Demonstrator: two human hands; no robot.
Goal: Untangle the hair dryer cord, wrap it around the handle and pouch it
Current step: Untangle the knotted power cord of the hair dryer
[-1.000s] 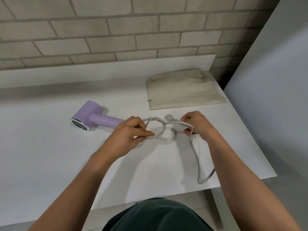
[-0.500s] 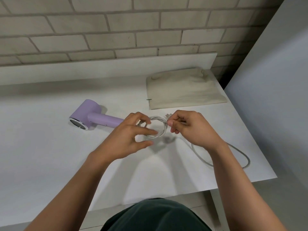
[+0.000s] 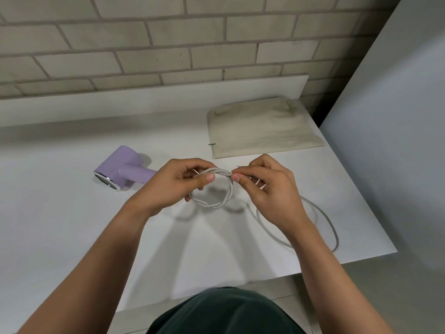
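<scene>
A lilac hair dryer (image 3: 120, 168) lies on its side on the white table (image 3: 72, 225), its handle pointing right toward my hands. Its grey cord (image 3: 218, 197) forms a twisted loop held just above the table. My left hand (image 3: 178, 183) pinches the loop's left side between thumb and fingers. My right hand (image 3: 265, 186) pinches the twisted part at the loop's top right. The rest of the cord (image 3: 322, 213) curves in a wide loop on the table behind my right wrist. A beige cloth pouch (image 3: 260, 127) lies flat at the back right.
A brick wall and a low white ledge (image 3: 154, 100) run behind the table. A grey panel (image 3: 390, 131) stands close along the right side. The table's front edge lies near my body, and its right edge is just beyond the cord.
My right hand has come left to the knot and now pinches the twisted part. The loose cord that hung over the front edge now lies in a loop on the table.
</scene>
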